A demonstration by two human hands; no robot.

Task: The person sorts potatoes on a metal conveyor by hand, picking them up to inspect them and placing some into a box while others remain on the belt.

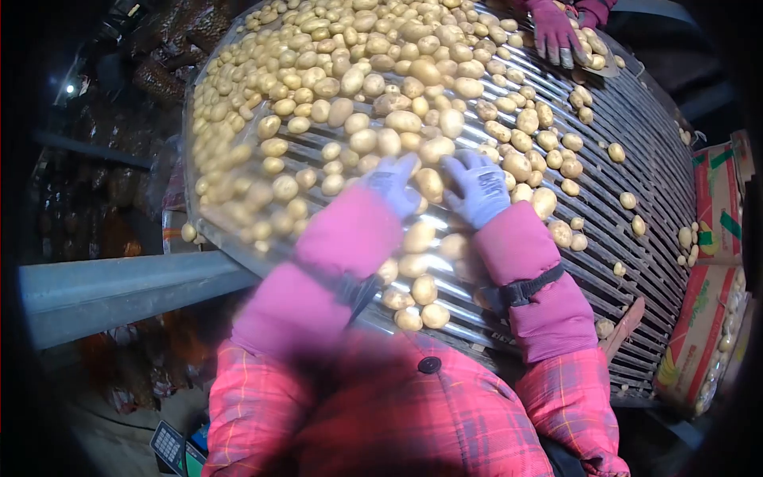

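Note:
Many potatoes [404, 122] are spread over a slatted metal sorting table [636, 278]. My left hand [392, 185], in a pale purple glove, reaches in among them with its fingers stretched out. Facing it is my right hand [478, 189], gloved alike, its fingers apart and curved a little. A single potato [430, 184] sits between the two hands, close to the fingers of both. Neither hand is closed round a potato. Below my hands, nearer my body, several more potatoes [424, 289] rest on the slats.
Another person's gloved hand [554, 33] touches the table at the top right, near a potato pile. Printed boxes [699, 318] stand along the right side. A grey metal beam [135, 294] meets the table at left. A keypad device [168, 445] is at lower left.

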